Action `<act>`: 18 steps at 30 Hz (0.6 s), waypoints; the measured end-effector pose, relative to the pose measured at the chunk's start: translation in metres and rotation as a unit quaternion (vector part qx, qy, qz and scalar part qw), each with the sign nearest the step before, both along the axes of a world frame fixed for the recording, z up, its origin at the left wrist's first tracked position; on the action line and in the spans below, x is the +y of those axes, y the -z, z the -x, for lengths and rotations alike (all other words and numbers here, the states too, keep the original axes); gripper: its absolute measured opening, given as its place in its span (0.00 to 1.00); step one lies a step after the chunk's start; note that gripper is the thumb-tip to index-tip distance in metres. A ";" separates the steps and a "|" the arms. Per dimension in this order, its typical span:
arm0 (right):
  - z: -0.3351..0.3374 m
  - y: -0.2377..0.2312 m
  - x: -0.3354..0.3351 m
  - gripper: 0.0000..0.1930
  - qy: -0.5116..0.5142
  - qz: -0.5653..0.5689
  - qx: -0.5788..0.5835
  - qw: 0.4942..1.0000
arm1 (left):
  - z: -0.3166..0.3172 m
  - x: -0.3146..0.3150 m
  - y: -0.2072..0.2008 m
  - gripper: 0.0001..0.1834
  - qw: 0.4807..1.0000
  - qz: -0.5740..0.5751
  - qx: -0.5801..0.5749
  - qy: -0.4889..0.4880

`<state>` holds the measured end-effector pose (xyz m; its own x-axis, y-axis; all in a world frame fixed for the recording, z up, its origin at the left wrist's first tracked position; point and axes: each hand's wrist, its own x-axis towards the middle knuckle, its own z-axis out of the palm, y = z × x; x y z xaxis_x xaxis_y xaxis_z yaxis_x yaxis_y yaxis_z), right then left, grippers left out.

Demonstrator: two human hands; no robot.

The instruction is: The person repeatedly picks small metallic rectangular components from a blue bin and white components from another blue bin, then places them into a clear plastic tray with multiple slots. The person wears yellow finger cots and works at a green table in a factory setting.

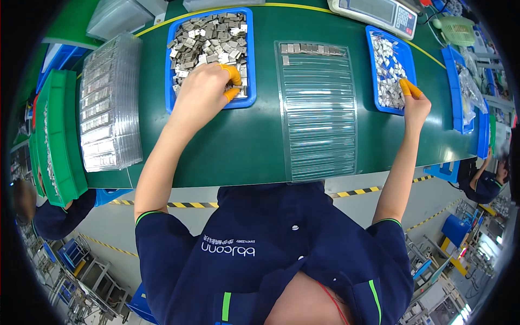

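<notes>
My left hand (201, 91) reaches over the near right corner of a blue bin (251, 59) heaped with small silver metal housings (208, 40). Its thumb and forefinger, in orange finger cots, are closed on one metal housing (236, 88). At the right, my right hand (417, 105) pinches with orange-tipped fingers at the edge of a smaller blue bin (410, 60) of small white-and-silver pieces (383, 57). Whatever lies between those fingertips is too small to make out. Between the hands lies a clear ribbed plastic tray (320, 130). Metal housings (313, 50) fill its far row, and a single one (286, 60) starts the row below.
Stacked clear trays (111, 103) with metal parts stand left, beside green bins (64, 124). A scale (374, 12) sits at the far right; another blue bin (457, 89) holds plastic bags. Other people sit beyond both table ends. The green table's (227, 146) near edge is at my body.
</notes>
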<state>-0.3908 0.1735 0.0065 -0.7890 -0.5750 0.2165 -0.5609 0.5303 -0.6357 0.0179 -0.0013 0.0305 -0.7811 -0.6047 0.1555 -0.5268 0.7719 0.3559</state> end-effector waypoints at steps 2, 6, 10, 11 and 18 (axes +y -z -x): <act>-0.003 -0.002 0.000 0.12 -0.012 0.033 -0.004 0.999 | 0.000 0.004 -0.008 0.09 0.996 -0.076 0.032 -0.046; 0.002 0.007 -0.002 0.14 -0.077 0.190 -0.057 0.977 | -0.005 0.007 -0.002 0.11 0.951 -0.199 0.211 -0.110; -0.025 -0.005 -0.011 0.16 -0.100 0.217 -0.129 0.963 | 0.000 0.033 0.007 0.13 0.792 -0.431 0.391 -0.184; -0.039 -0.011 -0.012 0.13 -0.101 0.245 -0.134 0.955 | 0.003 0.040 0.006 0.14 0.758 -0.469 0.410 -0.197; -0.093 -0.035 -0.009 0.15 -0.092 0.309 -0.310 0.894 | 0.020 0.075 0.017 0.17 0.595 -0.578 0.524 -0.193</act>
<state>-0.2975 0.1649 0.0412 -0.7725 -0.6283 0.0923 -0.0414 -0.0952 -0.9946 -0.0017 0.0735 0.0134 -0.3890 -0.8840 -0.2592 0.3930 -0.4137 0.8212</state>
